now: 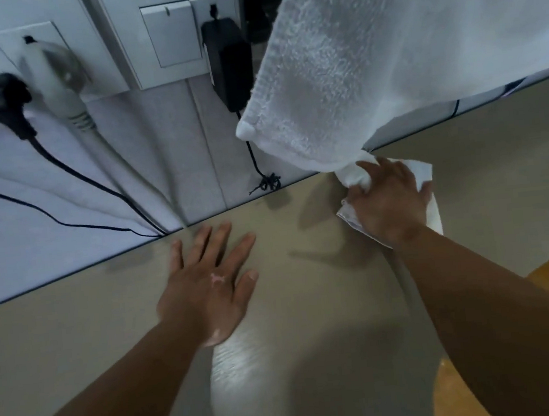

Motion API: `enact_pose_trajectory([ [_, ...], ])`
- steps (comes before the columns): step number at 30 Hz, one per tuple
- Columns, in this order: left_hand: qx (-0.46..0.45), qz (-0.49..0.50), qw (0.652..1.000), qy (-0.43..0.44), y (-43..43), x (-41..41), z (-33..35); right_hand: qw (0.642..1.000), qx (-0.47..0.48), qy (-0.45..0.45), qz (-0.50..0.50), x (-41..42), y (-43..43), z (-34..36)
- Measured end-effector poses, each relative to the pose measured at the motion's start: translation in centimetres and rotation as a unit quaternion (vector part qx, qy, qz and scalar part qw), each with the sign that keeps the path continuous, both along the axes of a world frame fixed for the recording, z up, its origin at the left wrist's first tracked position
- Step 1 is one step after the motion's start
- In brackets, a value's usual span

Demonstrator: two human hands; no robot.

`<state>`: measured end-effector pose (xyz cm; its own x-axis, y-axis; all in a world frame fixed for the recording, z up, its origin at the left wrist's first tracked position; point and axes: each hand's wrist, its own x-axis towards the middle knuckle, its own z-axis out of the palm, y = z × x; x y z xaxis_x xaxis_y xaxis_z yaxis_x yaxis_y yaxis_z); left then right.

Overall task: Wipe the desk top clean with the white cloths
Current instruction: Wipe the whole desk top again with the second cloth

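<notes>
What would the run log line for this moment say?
left hand: flat on desk, empty | right hand: pressing white cloth near back edge | towel: hanging above

Left hand (208, 283) flat, fingers spread, right hand (388, 202) curled, both arms outstretched

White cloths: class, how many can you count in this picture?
2. A large terry cloth hangs at upper right, near the camera. A smaller cloth lies on the desk under the right hand. More may be hidden.
</notes>
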<state>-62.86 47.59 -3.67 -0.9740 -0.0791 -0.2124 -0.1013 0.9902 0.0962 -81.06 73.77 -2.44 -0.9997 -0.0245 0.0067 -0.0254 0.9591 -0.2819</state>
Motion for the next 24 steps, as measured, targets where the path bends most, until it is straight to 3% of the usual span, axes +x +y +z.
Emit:
enact_pose_trajectory([
  [4, 0.002, 0.006, 1.000, 0.009, 0.2, -0.1, 0.1, 1.000, 0.009, -0.020, -0.002, 3.7, -2.3, -0.3],
  [11, -0.021, 0.000, 1.000, -0.007, 0.1, -0.7, -0.2, 0.972, 0.001, 0.040, 0.233, 17.0, -1.3, -1.1],
  [15, -0.013, 0.024, 0.999, -0.045, 0.6, -1.1, 0.0, 0.946, 0.003, 0.043, 0.320, 17.5, 2.5, -1.2],
  [18, 0.012, 0.069, 0.995, -0.067, 3.2, -1.5, 0.5, 0.956, 0.013, 0.029, 0.292, 14.1, 5.2, -1.0],
  [24, 0.037, 0.069, 0.997, -0.022, 8.6, -1.6, 0.2, 0.996, -0.013, 0.025, 0.081, 6.9, 10.2, -1.0],
])
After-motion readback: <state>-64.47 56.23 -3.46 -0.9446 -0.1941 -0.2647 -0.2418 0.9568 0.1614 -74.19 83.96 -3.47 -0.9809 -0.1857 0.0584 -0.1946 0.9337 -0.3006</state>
